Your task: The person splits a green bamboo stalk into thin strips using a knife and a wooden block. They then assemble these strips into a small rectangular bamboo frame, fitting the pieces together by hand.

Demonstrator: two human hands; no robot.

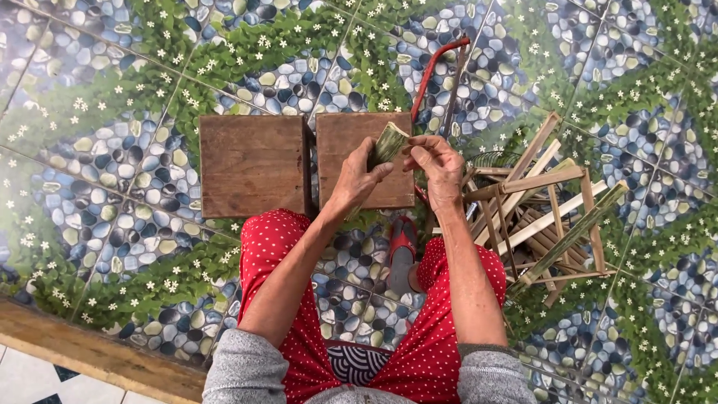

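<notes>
Nearest to me, my knees in red dotted trousers (288, 299) frame a strip of bare floor (112, 142) with a pebble-and-leaf pattern, where my foot in a red sandal (404, 251) rests. Above the knees, my left hand (357, 176) is closed around a short green bamboo piece (389, 144), thumb across its side, holding it tilted with its cut end up. My right hand (437, 168) is beside it, fingers curled and pinched at the upper edge of the same piece; whether it grips a thin strip there I cannot tell. Both hands hover over the right wooden block (340, 135). The left wooden block (254, 164) lies just beside it, a narrow gap between their edges. To my right, a heap of split bamboo strips (546, 209) stands near my right forearm. Beyond the blocks, a red curved handle (434, 71) lies on the floor. Open floor extends left and far.
</notes>
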